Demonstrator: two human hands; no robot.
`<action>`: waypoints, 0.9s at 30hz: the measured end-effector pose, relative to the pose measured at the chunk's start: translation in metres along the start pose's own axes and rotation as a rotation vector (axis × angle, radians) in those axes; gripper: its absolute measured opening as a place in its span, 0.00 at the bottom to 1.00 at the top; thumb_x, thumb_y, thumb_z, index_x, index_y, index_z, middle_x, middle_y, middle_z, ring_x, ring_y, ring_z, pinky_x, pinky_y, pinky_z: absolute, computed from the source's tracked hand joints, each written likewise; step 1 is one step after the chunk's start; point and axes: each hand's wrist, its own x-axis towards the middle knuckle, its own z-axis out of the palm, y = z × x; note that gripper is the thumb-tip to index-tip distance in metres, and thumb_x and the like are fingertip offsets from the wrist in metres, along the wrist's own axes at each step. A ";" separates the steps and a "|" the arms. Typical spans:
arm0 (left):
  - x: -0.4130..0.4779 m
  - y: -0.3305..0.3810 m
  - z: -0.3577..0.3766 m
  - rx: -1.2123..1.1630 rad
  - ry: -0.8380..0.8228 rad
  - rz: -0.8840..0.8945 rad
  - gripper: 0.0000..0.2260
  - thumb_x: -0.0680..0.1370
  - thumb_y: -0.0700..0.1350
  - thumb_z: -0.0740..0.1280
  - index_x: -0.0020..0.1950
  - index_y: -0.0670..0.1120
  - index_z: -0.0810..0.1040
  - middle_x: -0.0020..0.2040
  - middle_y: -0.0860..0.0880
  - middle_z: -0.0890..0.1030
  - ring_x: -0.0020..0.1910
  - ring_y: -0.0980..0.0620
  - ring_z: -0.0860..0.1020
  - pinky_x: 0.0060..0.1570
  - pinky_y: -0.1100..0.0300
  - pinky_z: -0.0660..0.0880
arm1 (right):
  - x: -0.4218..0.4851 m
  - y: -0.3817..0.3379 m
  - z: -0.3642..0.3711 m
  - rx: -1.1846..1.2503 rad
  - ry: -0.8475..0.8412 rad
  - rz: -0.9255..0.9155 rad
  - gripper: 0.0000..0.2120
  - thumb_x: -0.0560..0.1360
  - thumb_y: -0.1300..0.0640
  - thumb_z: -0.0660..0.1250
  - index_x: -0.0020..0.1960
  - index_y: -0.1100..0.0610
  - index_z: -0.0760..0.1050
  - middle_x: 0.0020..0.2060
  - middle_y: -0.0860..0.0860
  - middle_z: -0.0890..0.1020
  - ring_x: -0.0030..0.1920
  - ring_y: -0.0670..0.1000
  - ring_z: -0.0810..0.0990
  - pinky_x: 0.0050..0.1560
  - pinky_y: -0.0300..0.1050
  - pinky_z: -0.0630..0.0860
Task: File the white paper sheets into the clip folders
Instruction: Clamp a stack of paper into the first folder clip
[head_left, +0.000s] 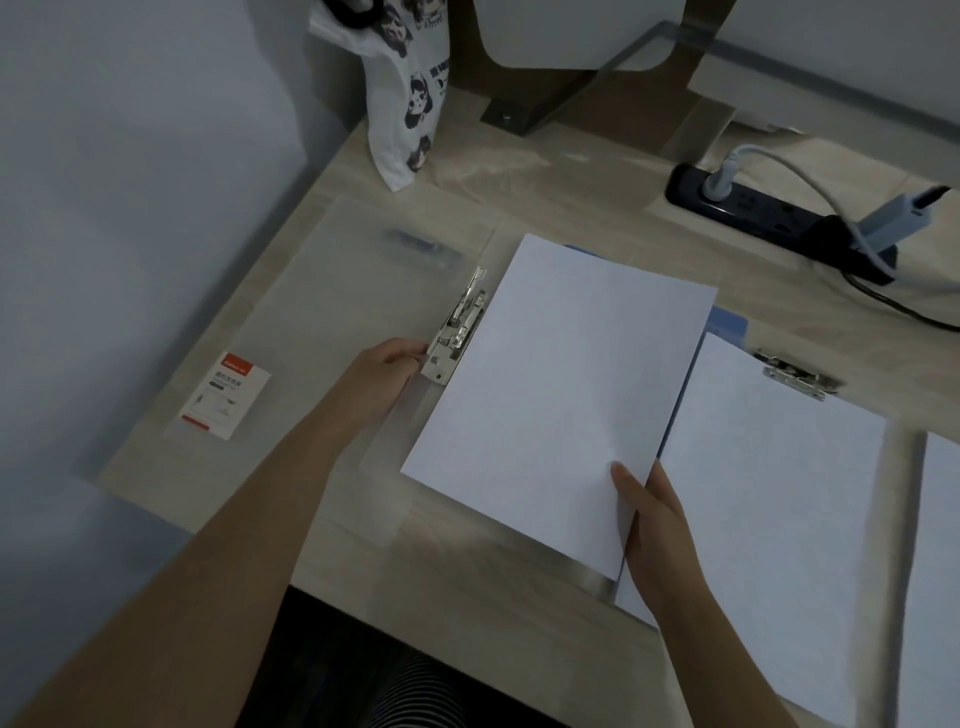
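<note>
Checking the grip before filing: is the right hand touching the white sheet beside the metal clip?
Touching. The head view shows the right hand pinching the white sheet, thumb lying on its near corner.

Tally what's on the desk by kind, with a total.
Folders: 2 (clear folder, blue folder)
Paper sheets or stacks: 3 (held sheet, clipped sheet, edge sheet)
Metal clips: 2 (left clip, right clip)
Power strip: 1
Bag: 1
Label card: 1
Total: 10
</note>
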 end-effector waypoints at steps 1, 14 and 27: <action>0.001 0.000 0.000 -0.003 -0.001 0.001 0.13 0.76 0.38 0.58 0.51 0.53 0.78 0.51 0.51 0.81 0.51 0.54 0.77 0.55 0.57 0.71 | 0.000 0.000 0.000 -0.002 -0.005 -0.001 0.13 0.77 0.58 0.61 0.60 0.48 0.74 0.53 0.47 0.83 0.49 0.47 0.83 0.40 0.38 0.80; 0.001 -0.002 0.001 -0.028 -0.008 -0.014 0.13 0.77 0.39 0.58 0.52 0.53 0.78 0.50 0.52 0.81 0.52 0.51 0.78 0.53 0.55 0.75 | -0.002 0.003 -0.002 -0.027 -0.012 0.005 0.16 0.77 0.57 0.61 0.64 0.50 0.72 0.56 0.49 0.82 0.55 0.52 0.81 0.51 0.48 0.78; 0.003 -0.008 -0.003 -0.017 -0.026 -0.013 0.15 0.75 0.39 0.58 0.46 0.58 0.79 0.48 0.44 0.80 0.45 0.49 0.74 0.47 0.55 0.69 | 0.001 0.010 0.014 -0.052 -0.017 0.009 0.13 0.77 0.58 0.60 0.59 0.46 0.74 0.55 0.49 0.82 0.54 0.53 0.81 0.46 0.46 0.79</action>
